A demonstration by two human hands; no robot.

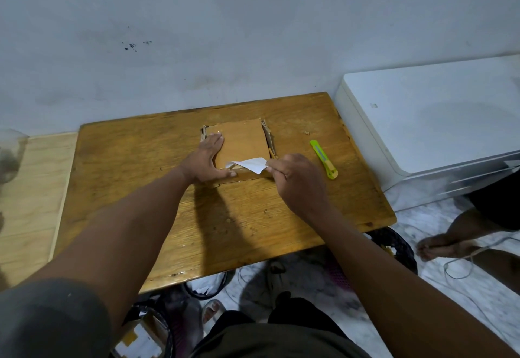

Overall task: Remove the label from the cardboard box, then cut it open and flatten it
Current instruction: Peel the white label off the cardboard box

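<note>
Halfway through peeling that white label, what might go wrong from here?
The label is only partly lifted, pinched by the right hand; it may tear and leave paper stuck on the cardboard box. The left hand presses just one side, so the box may slide. The green cutter lies near the right hand, easily bumped.

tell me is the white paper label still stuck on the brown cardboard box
Partly: the white paper label is mostly lifted, pinched by the right hand; its left end meets the brown cardboard box.

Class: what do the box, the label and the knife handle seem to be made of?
Box: matte brown cardboard; layered edges show at its side. Label: thin white paper, probably, curling as the right hand peels it. Knife: glossy lime-green handle, likely plastic.
</note>
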